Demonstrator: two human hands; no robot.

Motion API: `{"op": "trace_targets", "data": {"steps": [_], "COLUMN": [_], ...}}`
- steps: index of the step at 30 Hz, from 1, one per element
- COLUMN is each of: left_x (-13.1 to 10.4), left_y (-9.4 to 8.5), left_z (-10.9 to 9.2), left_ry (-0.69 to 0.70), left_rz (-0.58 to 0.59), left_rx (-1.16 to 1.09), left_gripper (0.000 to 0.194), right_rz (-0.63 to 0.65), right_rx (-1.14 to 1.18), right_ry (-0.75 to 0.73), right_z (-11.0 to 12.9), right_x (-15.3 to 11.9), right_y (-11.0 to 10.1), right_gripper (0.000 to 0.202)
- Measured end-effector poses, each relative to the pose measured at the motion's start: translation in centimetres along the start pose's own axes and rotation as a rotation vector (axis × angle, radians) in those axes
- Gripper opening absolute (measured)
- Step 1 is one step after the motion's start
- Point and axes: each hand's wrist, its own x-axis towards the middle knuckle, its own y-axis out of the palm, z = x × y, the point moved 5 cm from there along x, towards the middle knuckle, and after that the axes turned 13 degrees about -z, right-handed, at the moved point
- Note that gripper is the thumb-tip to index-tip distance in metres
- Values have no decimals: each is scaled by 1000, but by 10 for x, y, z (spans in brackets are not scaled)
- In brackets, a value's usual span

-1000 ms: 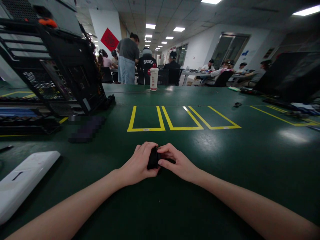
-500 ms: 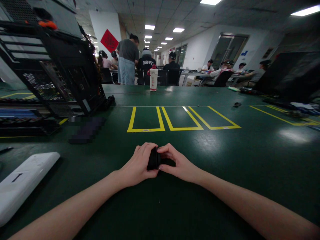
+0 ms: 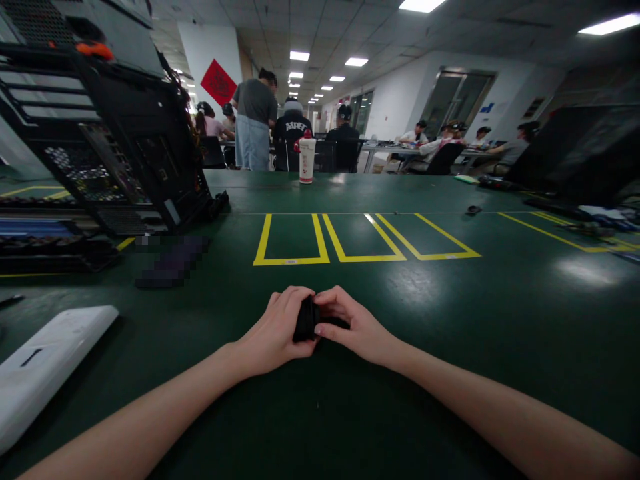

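A small black object (image 3: 306, 321), rounded and dark with its kind unclear, is held low over the green table (image 3: 320, 427) in the middle of the view. From the left, my left hand (image 3: 277, 328) wraps its fingers and thumb around it. My right hand (image 3: 355, 327) grips the object's right side with thumb and fingertips, leaving a gap under the palm. Both hands partly hide the object, and I cannot tell whether it touches the table.
Yellow tape outlines (image 3: 367, 257) mark the table ahead. An opened computer case (image 3: 150, 160) stands at left, near a white device (image 3: 55, 373). A white cup (image 3: 307, 160) stands at the far edge. A small black ring-like piece (image 3: 473, 209) lies right. Several people sit beyond.
Almost nothing differs. My right thumb has shifted slightly left and up against the black object, while my left hand keeps its hold.
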Motion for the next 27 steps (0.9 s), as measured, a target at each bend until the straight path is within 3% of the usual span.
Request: {"op": "trace_targets", "data": {"steps": [7, 13, 21, 27], "left_x": [0, 0, -1, 0], "left_y": [0, -1, 1, -2], "left_z": [-1, -1, 1, -3], "left_ry": [16, 18, 5, 35], "left_rz": [-16, -2, 8, -6], "left_rx": [-1, -3, 12, -11], "left_gripper": [52, 51, 57, 50], "right_rz": [-62, -60, 9, -57], "right_rx": [20, -86, -172, -60], "right_ry": [-7, 50, -55, -60], "right_z": [-6, -4, 0, -2], "right_x": [2, 4, 0, 3], "right_y": [-1, 0, -2, -1], "right_gripper": [14, 27, 33, 16]}}
